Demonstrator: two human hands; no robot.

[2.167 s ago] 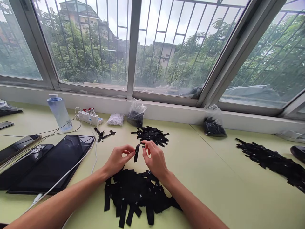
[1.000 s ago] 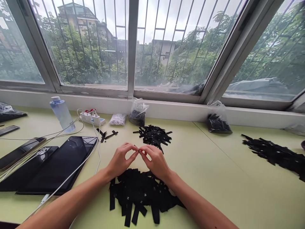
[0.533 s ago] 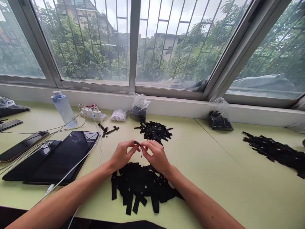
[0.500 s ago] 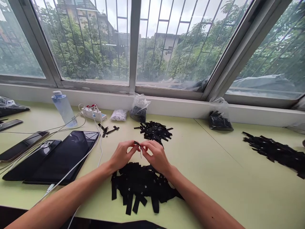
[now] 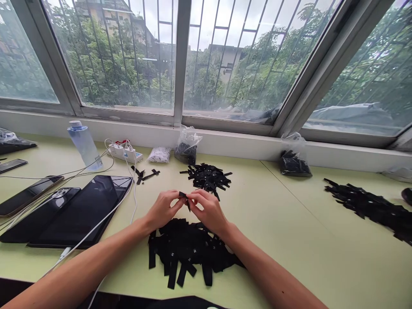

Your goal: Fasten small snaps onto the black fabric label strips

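Between the fingertips of my left hand [image 5: 163, 209] and my right hand [image 5: 207, 210] is a small black fabric strip [image 5: 183, 195]. Both hands are closed in a pinch on it, thumbs and forefingers meeting. One end of the strip points up to the left, and another part hangs down between the hands. Just below my wrists lies a pile of black fabric strips [image 5: 185, 253], several with small white letter marks. Beyond my fingers sits a second heap of black strips [image 5: 209, 175]. My right forearm covers part of the near pile's right edge.
On the left lie a tablet [image 5: 86, 214], phones [image 5: 32, 195] and white cables, with a water bottle [image 5: 84, 146] and power strip [image 5: 125, 152] behind. Plastic bags [image 5: 186, 146] stand along the sill. More black strips [image 5: 370, 208] lie far right on the green table [image 5: 289, 240].
The strip has turned between my fingers, so more of its flat side and hanging part shows. Both hands stay almost in place. The view has shifted slightly.
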